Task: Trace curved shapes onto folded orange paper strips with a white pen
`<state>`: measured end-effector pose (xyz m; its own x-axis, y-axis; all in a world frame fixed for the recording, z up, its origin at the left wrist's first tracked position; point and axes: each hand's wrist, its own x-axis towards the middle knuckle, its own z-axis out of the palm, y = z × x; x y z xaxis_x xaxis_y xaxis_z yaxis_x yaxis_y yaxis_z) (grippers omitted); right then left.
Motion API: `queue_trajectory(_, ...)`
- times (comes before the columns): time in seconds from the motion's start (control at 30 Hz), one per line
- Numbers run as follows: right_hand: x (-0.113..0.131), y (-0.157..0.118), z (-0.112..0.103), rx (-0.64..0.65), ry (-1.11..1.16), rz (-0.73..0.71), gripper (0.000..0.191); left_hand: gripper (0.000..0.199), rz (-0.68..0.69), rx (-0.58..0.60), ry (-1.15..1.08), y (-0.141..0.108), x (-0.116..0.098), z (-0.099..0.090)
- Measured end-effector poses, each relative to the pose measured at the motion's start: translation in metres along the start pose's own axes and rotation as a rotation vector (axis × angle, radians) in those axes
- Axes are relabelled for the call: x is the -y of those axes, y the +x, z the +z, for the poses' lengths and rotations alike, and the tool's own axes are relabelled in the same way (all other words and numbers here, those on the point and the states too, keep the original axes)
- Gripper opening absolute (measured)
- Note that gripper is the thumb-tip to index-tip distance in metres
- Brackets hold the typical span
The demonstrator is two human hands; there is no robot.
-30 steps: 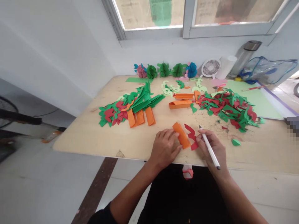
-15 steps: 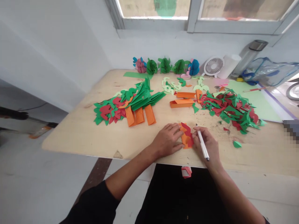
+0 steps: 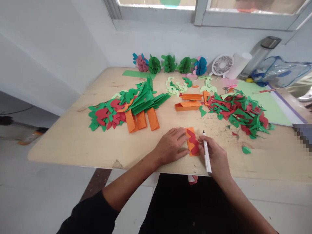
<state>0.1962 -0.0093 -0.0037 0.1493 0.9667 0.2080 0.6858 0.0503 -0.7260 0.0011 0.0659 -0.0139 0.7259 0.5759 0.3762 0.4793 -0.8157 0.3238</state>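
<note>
Near the table's front edge lies a folded orange paper strip (image 3: 190,131). A wavy red paper cut-out (image 3: 194,143) rests flat on top of it. My left hand (image 3: 171,146) lies on the table with its fingers stretched out, the tips touching the left edge of the orange paper. My right hand (image 3: 215,154) is closed around a white pen (image 3: 207,156), whose dark tip points up and away from me. The right fingertips reach the right side of the red cut-out.
Folded orange strips (image 3: 153,119), green strips (image 3: 146,100) and red and green cut-outs (image 3: 102,115) lie left. Scraps (image 3: 241,112) are heaped right. Paper honeycomb figures (image 3: 169,63), a small white fan (image 3: 222,65) and a bottle (image 3: 260,53) stand by the wall.
The red cut-out has shifted slightly and lies more squarely on the orange paper. The pen has swung a little more upright in my right hand. The whole view has moved slightly.
</note>
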Motion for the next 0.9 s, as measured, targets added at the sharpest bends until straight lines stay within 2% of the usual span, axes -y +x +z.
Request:
queue_trajectory(0.47,0.002,-0.008,0.009,-0.018,0.024,-0.044,0.024,0.03,0.054,0.12,-0.048,0.005,0.01,-0.009)
queue_trajectory(0.73,0.004,-0.008,0.008,-0.019,-0.013,-0.062,0.023,0.03,-0.029,0.038,-0.082,-0.006,-0.007,-0.014)
queue_trajectory(0.9,0.006,-0.008,0.008,-0.027,-0.05,-0.111,0.022,0.038,-0.088,0.009,-0.073,-0.01,-0.019,-0.014)
